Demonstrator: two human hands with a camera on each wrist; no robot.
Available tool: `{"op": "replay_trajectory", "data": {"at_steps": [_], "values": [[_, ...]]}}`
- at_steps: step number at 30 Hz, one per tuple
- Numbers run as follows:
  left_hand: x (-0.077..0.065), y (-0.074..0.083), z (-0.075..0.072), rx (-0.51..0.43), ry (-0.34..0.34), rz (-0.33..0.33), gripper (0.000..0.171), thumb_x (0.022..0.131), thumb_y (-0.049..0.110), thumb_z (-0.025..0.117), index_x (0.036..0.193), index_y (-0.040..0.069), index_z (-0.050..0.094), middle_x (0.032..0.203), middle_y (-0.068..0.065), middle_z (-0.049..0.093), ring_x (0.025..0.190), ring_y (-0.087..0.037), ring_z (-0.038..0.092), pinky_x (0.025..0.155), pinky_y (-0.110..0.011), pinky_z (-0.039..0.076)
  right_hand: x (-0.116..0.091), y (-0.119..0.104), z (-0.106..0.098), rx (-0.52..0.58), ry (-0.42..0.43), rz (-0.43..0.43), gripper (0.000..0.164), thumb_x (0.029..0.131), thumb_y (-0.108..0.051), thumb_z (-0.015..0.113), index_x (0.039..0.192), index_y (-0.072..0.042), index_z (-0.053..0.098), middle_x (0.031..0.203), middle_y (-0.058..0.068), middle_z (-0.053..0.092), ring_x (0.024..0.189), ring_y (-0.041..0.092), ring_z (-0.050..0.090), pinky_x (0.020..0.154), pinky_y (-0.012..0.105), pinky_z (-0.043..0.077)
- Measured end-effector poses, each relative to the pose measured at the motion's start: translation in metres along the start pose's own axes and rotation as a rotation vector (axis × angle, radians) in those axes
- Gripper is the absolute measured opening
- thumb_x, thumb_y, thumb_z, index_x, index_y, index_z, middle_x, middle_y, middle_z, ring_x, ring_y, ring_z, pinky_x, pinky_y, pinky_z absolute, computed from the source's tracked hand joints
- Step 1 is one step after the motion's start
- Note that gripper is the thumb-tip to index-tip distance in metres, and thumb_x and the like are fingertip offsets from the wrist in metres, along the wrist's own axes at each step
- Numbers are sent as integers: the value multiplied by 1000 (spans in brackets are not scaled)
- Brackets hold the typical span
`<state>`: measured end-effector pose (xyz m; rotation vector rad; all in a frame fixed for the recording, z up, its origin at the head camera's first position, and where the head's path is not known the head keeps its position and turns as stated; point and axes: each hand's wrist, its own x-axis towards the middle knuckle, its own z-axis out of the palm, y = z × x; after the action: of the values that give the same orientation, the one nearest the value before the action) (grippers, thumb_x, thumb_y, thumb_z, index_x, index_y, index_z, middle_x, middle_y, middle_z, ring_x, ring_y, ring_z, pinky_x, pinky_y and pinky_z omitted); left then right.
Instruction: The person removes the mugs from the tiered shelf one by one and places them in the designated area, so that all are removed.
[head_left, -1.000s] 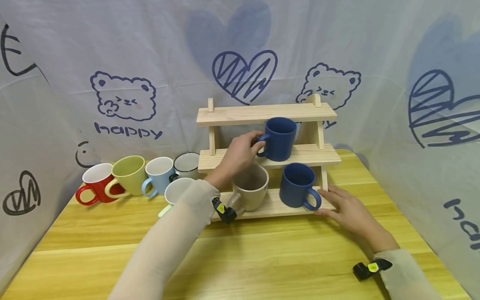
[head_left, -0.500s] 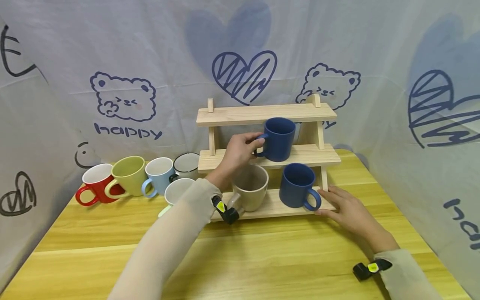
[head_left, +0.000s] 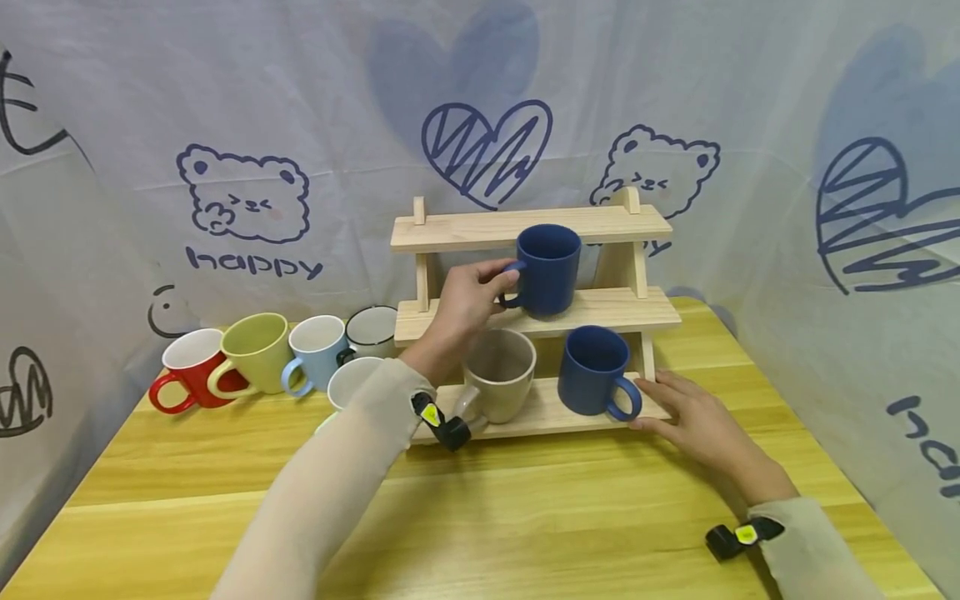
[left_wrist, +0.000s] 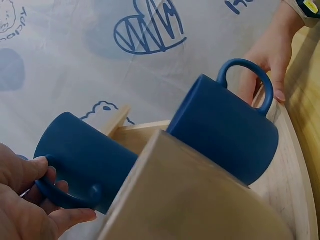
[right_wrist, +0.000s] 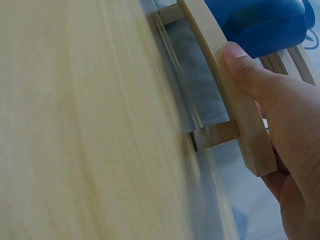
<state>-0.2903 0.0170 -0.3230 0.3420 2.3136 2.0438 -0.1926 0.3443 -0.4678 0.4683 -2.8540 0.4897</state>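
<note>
My left hand pinches the handle of a dark blue mug at the middle tier of a three-tier wooden shelf. Whether the mug's base touches the board is hard to tell. In the left wrist view, thumb and fingers close on that handle. A second blue mug stands on the bottom tier, handle toward the right. Beside it is a beige mug, below my left hand. My right hand grips the bottom board's right end; in the right wrist view its thumb lies on top, with fingers underneath.
Left of the shelf on the wooden table stand a red mug, a yellow-green mug, a light blue mug and a black-rimmed white mug. My left sleeve partly covers a pale green-handled mug. A printed curtain hangs behind.
The held blue mug has shifted left and slightly up along the middle tier, with my left hand moving along. My right hand keeps its place on the shelf.
</note>
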Motion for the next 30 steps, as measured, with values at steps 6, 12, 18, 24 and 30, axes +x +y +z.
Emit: {"op": "replay_trajectory", "data": {"at_steps": [6,12,18,24,30], "values": [[-4,7,-11,-39,-5,-22,30,96,20,64,125,11,69,121,-3,66,112,-18,60,84,-34,57,0,0,0,-3,-4,-5,71,86,-52,69,140,-8,54,144,27,43,130,48,41,99,65,38],[-7,8,-23,-65,-3,-21,31,96,17,64,126,8,67,122,-6,65,112,-21,60,83,-35,57,2,0,1,-1,1,-4,71,86,-52,70,139,-8,55,144,27,44,130,48,41,99,65,38],[-12,10,-37,-121,-24,-16,32,97,14,62,128,4,64,124,-11,63,112,-22,59,86,-36,56,2,0,2,-1,-6,1,72,86,-54,69,140,-8,55,144,26,43,130,48,40,99,66,37],[-19,14,-52,-138,-34,-3,33,98,12,61,129,1,63,125,-14,62,117,-29,58,89,-39,55,1,0,1,1,4,-4,71,86,-52,70,139,-7,55,144,27,43,130,48,40,99,66,38],[-28,13,-68,-135,-29,-4,34,98,13,61,130,0,61,127,-16,59,120,-33,55,89,-40,54,0,1,1,3,12,-17,70,86,-51,71,138,-7,56,143,27,44,130,48,41,98,66,39]]}}
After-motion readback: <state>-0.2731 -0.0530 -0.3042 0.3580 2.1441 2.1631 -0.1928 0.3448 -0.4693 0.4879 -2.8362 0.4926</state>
